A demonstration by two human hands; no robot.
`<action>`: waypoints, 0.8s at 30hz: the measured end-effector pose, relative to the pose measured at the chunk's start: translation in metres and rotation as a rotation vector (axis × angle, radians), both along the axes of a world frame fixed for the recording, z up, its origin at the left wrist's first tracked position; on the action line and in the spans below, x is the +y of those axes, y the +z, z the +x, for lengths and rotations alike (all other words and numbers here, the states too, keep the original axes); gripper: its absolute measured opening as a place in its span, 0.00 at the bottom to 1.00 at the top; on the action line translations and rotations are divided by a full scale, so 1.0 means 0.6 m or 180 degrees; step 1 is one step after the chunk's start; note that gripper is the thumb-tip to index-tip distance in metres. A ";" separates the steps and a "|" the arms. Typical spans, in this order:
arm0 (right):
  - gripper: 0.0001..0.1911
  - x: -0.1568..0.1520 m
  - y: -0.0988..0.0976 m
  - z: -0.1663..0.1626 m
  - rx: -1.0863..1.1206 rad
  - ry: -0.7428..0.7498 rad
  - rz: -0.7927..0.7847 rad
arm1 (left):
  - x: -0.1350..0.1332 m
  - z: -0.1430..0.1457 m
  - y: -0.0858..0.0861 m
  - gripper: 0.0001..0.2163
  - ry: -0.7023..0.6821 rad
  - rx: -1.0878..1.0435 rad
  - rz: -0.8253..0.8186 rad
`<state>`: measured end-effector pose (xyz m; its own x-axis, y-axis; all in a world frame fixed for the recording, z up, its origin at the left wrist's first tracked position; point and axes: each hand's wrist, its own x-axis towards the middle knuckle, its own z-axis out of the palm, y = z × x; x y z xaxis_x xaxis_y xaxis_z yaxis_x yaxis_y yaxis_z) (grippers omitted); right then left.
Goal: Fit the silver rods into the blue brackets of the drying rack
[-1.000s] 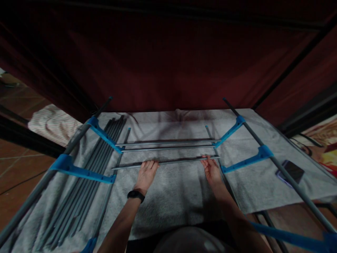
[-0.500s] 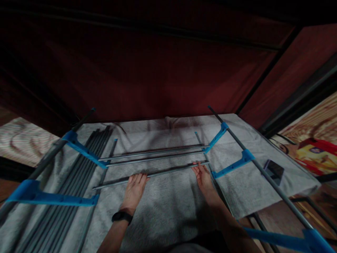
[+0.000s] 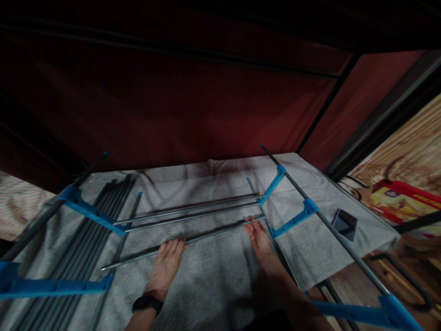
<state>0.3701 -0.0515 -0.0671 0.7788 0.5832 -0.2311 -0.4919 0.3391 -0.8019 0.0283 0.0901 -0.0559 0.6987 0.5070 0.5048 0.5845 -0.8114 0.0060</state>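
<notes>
Several spare rods [image 3: 86, 239]: a grey bundle at far left, lying lengthwise on the towel [image 3: 213, 280], well apart from both hands.
Left brackets [image 3: 91, 211]: two blue arms reach inward from the left pole. The farther one takes the ends of the fitted rods, and the nearer one sits low at the picture's edge.
Left hand [image 3: 165, 266]: flat, palm down on the towel, fingers straight and together, gripping nothing.
Left fingertips [image 3: 175, 242]: right up against the near side of the loose rod, touching it about midway along.
Watch [image 3: 146, 303]: dark band on the left wrist.
Loose rod [image 3: 193, 236]: lying on the towel on a slant, left end nearer the person, right end farther away. It sits just this side of the fitted rods and runs from hand to hand.
Fitted rods [image 3: 189, 210]: two, side by side, spanning bracket to bracket.
Red fabric [image 3: 172, 115]: dark wall behind it all.
Right hand [image 3: 259, 239]: also open, fingers stretched forward.
Right fingertips [image 3: 251, 224]: on the loose rod close to its right end; no wrap around it that I can see.
Right brackets [image 3: 296, 218]: two blue arms, the nearer one's tip just beside the right hand.
Frame pole [image 3: 330, 227]: carries those brackets, running diagonally.
Phone [image 3: 344, 224]: flat on the towel, far right.
</notes>
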 end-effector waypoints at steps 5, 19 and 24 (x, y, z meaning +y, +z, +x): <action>0.15 0.001 -0.002 0.000 0.0073 -0.0011 -0.0053 | 0.000 -0.001 -0.008 0.16 0.0034 -0.0008 0.0143; 0.14 -0.006 0.006 0.002 0.0032 -0.0083 0.0033 | 0.005 0.002 0.002 0.14 0.0080 -0.0109 -0.0049; 0.20 -0.026 -0.001 0.030 0.0160 -0.0073 -0.0133 | -0.006 0.003 0.001 0.15 0.0386 -0.0098 -0.0178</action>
<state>0.3881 -0.0669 -0.0677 0.7786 0.5544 -0.2940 -0.5244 0.3174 -0.7901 0.0300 0.0865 -0.0550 0.6152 0.6146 0.4937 0.6771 -0.7327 0.0685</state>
